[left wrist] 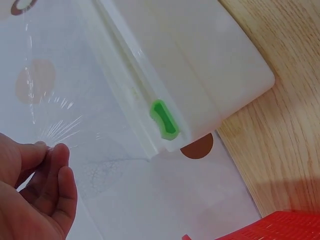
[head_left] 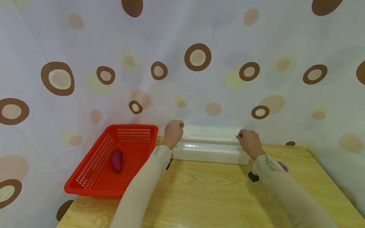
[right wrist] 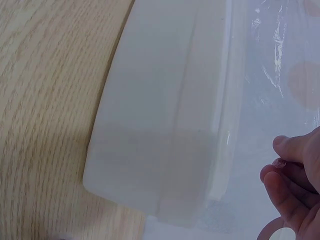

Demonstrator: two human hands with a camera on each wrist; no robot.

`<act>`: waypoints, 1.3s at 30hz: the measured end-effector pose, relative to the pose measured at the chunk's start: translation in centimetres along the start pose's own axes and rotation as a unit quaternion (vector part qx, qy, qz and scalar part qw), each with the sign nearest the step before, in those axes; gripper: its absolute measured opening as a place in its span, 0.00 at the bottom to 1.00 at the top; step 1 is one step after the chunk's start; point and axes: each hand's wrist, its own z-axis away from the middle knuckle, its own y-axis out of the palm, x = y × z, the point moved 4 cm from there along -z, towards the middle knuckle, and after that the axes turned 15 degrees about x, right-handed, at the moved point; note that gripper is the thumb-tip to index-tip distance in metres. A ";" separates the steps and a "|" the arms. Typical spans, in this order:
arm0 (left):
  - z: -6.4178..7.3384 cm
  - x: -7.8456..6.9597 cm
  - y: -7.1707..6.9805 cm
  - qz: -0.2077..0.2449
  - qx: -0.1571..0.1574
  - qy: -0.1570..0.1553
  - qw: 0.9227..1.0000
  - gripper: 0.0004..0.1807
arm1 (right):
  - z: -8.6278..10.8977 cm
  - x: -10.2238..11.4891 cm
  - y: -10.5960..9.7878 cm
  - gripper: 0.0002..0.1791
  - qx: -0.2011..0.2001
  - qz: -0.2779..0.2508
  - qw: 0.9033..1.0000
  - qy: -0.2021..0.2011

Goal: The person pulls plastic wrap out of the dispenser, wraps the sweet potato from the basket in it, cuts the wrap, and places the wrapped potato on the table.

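You've got clear film (head_left: 212, 130) stretched between both hands, just past the far edge of the white dispenser box (head_left: 211, 155). Left hand (head_left: 173, 134): pinching a film corner off the dispenser's left end, creases fanning out from the grip. Right hand (head_left: 250, 144): pinching a bunched bit of film off the dispenser's right end. Green slider (left wrist: 165, 120) sits at the dispenser's left end on its far edge, no finger on it. Red basket (head_left: 91, 192) is left of the dispenser, purple oblong item (head_left: 116, 160) inside; a purplish object (head_left: 283, 166) sits right of the dispenser and nearer you, mostly behind your right sleeve (head_left: 282, 182). My read: film draw-out step, cut not made yet. Next move calls for an even, level pull on both corners so the sheet doesn't skew, tear or cling to itself. Dispenser could slide if you yank.
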 end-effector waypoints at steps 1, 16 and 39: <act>0.0 -0.1 -0.1 0.006 -0.003 0.000 1.000 0.09 | 0.0 0.1 -0.2 0.07 -0.006 -0.007 1.000 0.004; -0.4 0.3 -1.1 0.076 -0.020 -0.033 0.996 0.10 | -0.7 0.1 -2.1 0.14 0.008 -0.181 0.979 0.090; -0.6 0.1 -3.3 0.127 -0.052 -0.026 0.990 0.11 | -0.5 0.4 -4.2 0.15 -0.050 -0.188 0.980 0.046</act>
